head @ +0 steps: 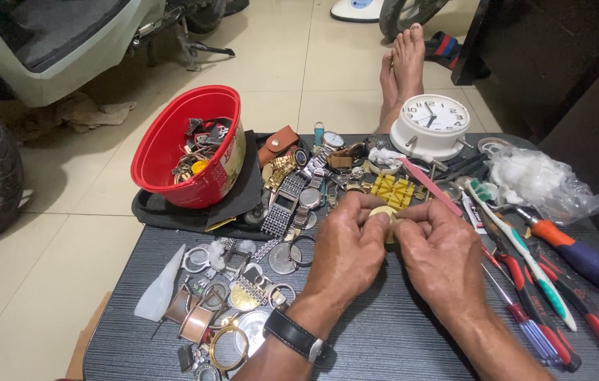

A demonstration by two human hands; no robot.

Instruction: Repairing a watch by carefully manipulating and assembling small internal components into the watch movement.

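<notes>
- Head view: the left hand (pixel 347 243) and right hand (pixel 440 250) meet over the middle of the dark table (pixel 384 339), fingers of both pinched on a small round gold watch case (pixel 384 215) held between them.
- Just left lie loose watch parts (pixel 236 296); far left stands a red bowl (pixel 186 144).
- Far behind sits a white alarm clock (pixel 431 125); screwdrivers (pixel 560 282) and a toothbrush (pixel 518 243) lie right.
</notes>
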